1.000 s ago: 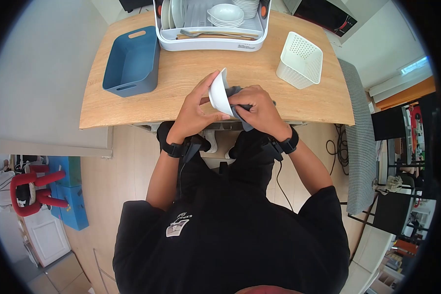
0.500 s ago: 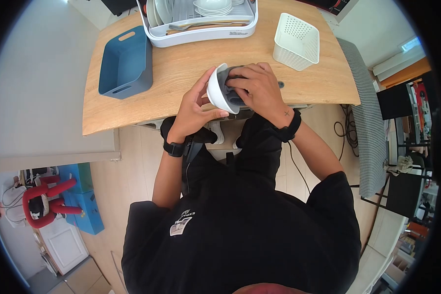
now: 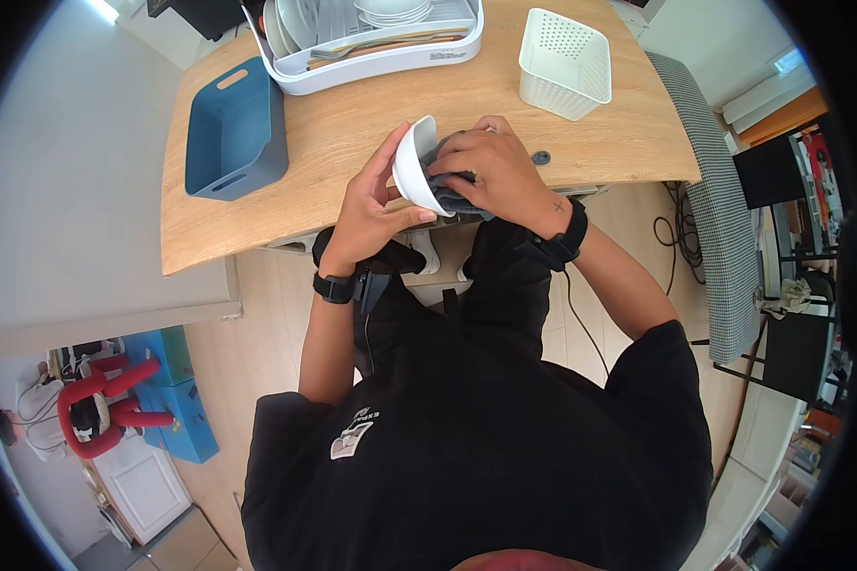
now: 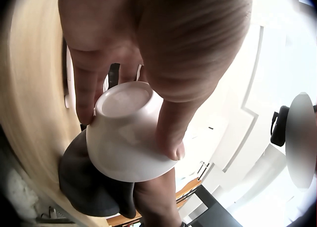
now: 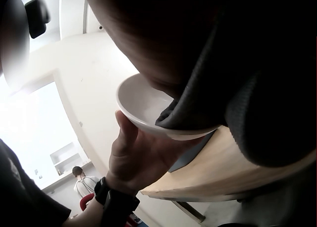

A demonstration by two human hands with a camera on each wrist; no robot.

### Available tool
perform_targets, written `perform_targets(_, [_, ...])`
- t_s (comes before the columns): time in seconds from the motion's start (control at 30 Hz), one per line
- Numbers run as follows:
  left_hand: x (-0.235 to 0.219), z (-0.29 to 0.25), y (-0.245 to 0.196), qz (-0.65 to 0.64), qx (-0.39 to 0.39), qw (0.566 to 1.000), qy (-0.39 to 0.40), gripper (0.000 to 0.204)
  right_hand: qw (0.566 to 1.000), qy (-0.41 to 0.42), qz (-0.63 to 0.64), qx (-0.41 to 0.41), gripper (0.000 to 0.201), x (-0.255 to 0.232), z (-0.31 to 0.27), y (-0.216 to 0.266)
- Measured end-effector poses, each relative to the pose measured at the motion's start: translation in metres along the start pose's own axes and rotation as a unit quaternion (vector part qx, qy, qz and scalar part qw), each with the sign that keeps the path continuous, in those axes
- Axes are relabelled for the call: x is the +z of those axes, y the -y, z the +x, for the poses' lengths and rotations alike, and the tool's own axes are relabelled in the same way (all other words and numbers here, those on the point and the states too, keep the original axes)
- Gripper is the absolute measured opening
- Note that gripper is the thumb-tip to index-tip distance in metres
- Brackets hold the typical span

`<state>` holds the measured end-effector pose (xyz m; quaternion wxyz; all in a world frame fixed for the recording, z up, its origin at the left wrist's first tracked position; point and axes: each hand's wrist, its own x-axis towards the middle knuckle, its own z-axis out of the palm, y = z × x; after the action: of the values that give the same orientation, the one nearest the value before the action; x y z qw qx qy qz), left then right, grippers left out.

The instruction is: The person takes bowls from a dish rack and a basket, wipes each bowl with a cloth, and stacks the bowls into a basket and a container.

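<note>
A white bowl [image 3: 412, 171] is tipped on its side near the table's front edge, its hollow facing right. My left hand [image 3: 365, 211] grips it from the left, thumb and fingers spread across the outside, as the left wrist view shows with the bowl [image 4: 126, 138] base toward the palm. My right hand [image 3: 498, 176] holds a dark grey cloth [image 3: 455, 190] bunched under its fingers at the bowl's opening. In the right wrist view the cloth [image 5: 198, 100] reaches inside the bowl [image 5: 141, 100], and loose folds hang outside the rim.
A white dish rack [image 3: 381, 68] with plates, bowls and chopsticks stands at the back of the wooden table [image 3: 352, 124]. A blue bin [image 3: 274, 143] is at the left, a white perforated basket [image 3: 552, 95] at the right. A small dark object [image 3: 541, 158] lies beyond the right hand.
The right hand has shifted from the bowl's rim to its inside with the cloth. The left hand keeps its grip on the bowl. The head view has turned slightly.
</note>
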<state>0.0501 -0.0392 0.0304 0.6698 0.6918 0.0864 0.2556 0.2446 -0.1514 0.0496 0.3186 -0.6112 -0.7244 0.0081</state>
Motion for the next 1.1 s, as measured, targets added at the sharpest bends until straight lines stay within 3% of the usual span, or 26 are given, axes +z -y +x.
perform_targets(0.1, [0.0,0.0,0.002,0.001,-0.012,1.0,0.004,0.109,0.997,0.07,0.027,0.02,0.02,-0.003,-0.001,0.0])
perform_targets(0.17, [-0.001,-0.001,0.005,-0.015,-0.022,1.0,-0.006,0.108,0.991,0.048,0.125,0.008,0.02,-0.002,-0.004,0.0])
perform_targets(0.3, [0.003,0.0,0.012,-0.043,-0.026,0.999,-0.015,0.105,0.989,-0.026,0.146,-0.005,0.017,0.004,-0.001,-0.003])
perform_targets(0.57, [0.008,-0.002,0.007,-0.041,-0.033,0.999,0.015,0.104,0.99,-0.09,-0.098,-0.051,0.019,-0.01,0.006,0.003])
perform_targets(0.7, [0.01,-0.003,0.0,-0.04,-0.042,0.998,-0.015,0.106,0.989,-0.068,-0.123,-0.042,0.02,-0.002,0.0,-0.003])
perform_targets(0.77, [0.009,-0.001,0.001,-0.01,0.001,0.999,-0.047,0.106,0.997,-0.027,-0.064,-0.014,0.02,-0.002,-0.003,-0.003])
perform_targets(0.87, [0.008,0.0,0.005,-0.002,0.004,0.999,-0.053,0.107,0.999,0.016,0.025,0.013,0.015,-0.004,-0.002,0.002])
perform_targets(1.0, [0.007,0.003,0.008,0.053,0.014,0.997,-0.044,0.107,0.986,0.023,0.157,0.059,0.014,0.0,-0.003,-0.004])
perform_targets(1.1, [0.01,0.0,0.006,0.05,-0.007,0.998,-0.028,0.107,0.963,-0.035,0.253,0.081,0.014,0.0,-0.002,-0.002])
